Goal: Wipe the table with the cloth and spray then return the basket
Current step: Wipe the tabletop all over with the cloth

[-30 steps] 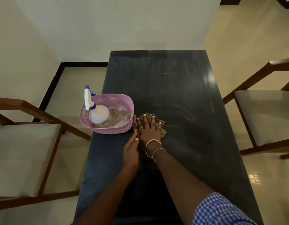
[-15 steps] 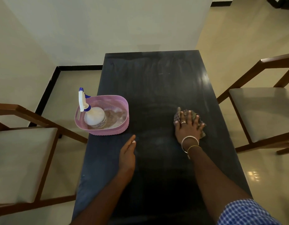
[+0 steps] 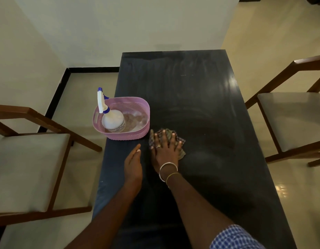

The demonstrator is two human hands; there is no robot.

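My right hand (image 3: 165,149) presses flat, fingers spread, on a checked cloth (image 3: 181,151) lying on the black table (image 3: 200,105). The cloth sits just right of the pink basket (image 3: 143,114), which stands at the table's left edge. Inside the basket a white spray bottle (image 3: 112,121) with a blue-and-white trigger stands upright. My left hand (image 3: 133,165) rests on its edge on the table, fingers straight, just left of my right hand and in front of the basket. It holds nothing.
A wooden chair (image 3: 26,159) with a pale seat stands left of the table, and another chair (image 3: 292,119) stands to the right. A white wall (image 3: 137,24) meets the table's far end. Wipe streaks show on the tabletop.
My right hand slid the cloth to the table's right side, then back left beside the basket. My left hand stayed near the same spot.
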